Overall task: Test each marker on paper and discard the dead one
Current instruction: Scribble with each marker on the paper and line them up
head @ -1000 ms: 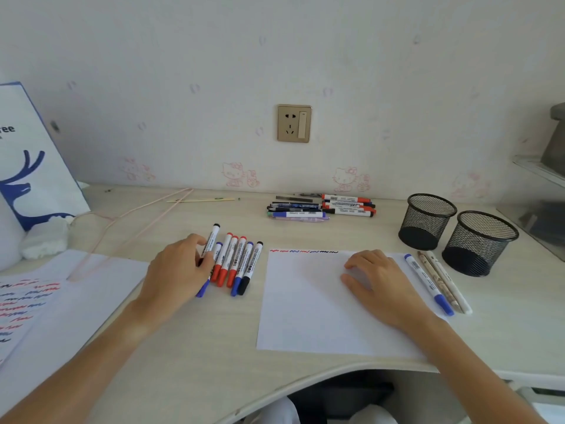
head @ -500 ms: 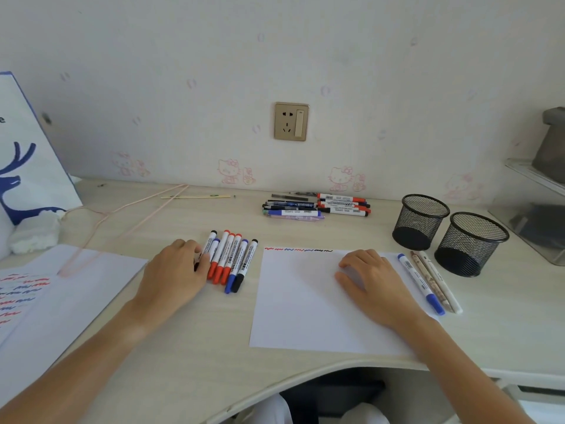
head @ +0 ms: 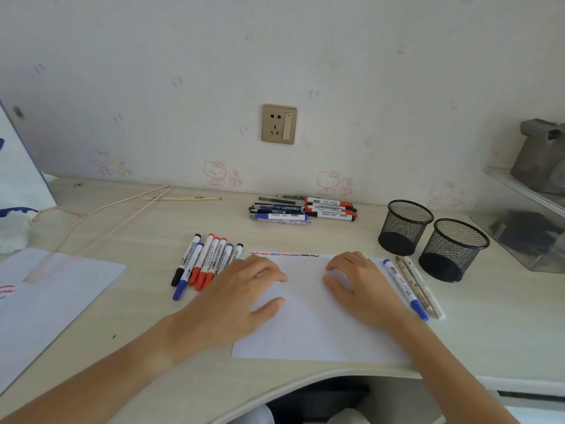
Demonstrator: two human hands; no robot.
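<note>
Markers beside paper, both hands flat

Your left hand and right hand both lie flat and empty on the white paper, squiggles along its far edge. A row of markers lies just left; two mesh cups stand right on the tabletop.

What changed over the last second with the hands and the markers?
The left hand let go of the black-capped marker, left the row of capped markers and slid right onto the white test sheet. The right hand stayed flat on the sheet; the two black mesh cups did not move.
</note>
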